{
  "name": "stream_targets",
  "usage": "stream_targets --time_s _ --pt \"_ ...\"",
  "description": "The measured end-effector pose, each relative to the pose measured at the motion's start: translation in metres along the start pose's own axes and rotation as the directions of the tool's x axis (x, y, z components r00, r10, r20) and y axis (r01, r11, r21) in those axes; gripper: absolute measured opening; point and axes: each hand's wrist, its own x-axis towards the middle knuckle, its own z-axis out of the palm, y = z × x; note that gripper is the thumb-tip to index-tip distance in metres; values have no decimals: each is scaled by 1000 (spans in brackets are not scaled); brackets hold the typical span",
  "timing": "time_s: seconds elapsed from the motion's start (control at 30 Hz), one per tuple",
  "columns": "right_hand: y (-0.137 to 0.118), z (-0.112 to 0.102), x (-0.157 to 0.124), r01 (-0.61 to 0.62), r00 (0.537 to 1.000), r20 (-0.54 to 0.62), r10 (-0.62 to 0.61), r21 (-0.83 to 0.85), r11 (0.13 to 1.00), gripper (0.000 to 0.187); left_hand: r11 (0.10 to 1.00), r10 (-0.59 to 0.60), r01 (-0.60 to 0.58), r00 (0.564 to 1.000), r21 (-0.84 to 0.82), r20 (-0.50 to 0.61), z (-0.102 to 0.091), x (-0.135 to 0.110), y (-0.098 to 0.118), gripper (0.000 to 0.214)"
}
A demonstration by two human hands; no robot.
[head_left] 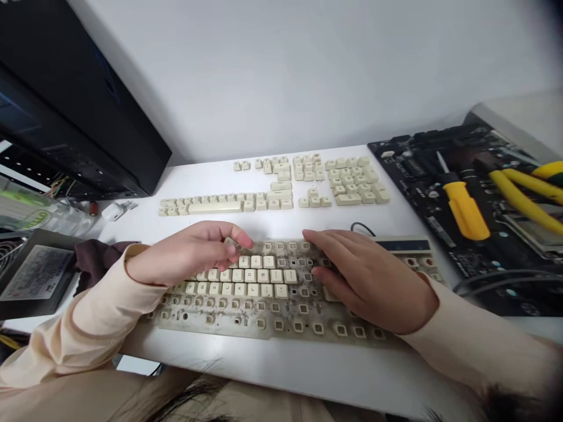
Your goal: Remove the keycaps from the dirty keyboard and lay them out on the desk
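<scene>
A dirty beige keyboard [264,316] lies on the white table in front of me, with most keycaps off and a block of keys still in place in its middle. My left hand [189,255] hovers over its upper left part, fingers pinched on a small beige keycap [231,242]. My right hand [369,278] rests on the keyboard's right half, its fingers curled over the keys there; what lies under them is hidden. Removed keycaps [308,179] lie in rows on the table behind the keyboard.
A black computer case [79,111] stands at the back left. A power supply [30,272] and a dark cloth [94,258] lie at left. A motherboard [475,234] with a yellow-handled screwdriver [464,205] and yellow pliers [528,196] sits at right. A white wall is behind.
</scene>
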Motion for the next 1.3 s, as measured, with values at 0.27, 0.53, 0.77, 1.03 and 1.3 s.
stream_targets --time_s 0.27,0.53,0.77,1.03,1.3 --pt "2 4 -2 25 1000 -3 -25 7 1000 35 980 184 -184 983 78 5 13 -14 -6 16" --pt "2 4 -3 49 999 -1 -49 6 999 35 974 215 -212 976 79 -44 17 -24 -6 22" --pt "0 5 -3 64 997 -34 -64 -4 998 34 946 269 -247 959 209 -84 28 -33 -5 16" --pt "2 5 -3 87 996 -29 -88 -20 996 35 693 522 -317 840 647 -147 28 -41 -8 21" --pt "1 5 -3 81 996 -22 -82 -32 996 35 925 302 -276 951 261 -65 23 -40 -8 26"
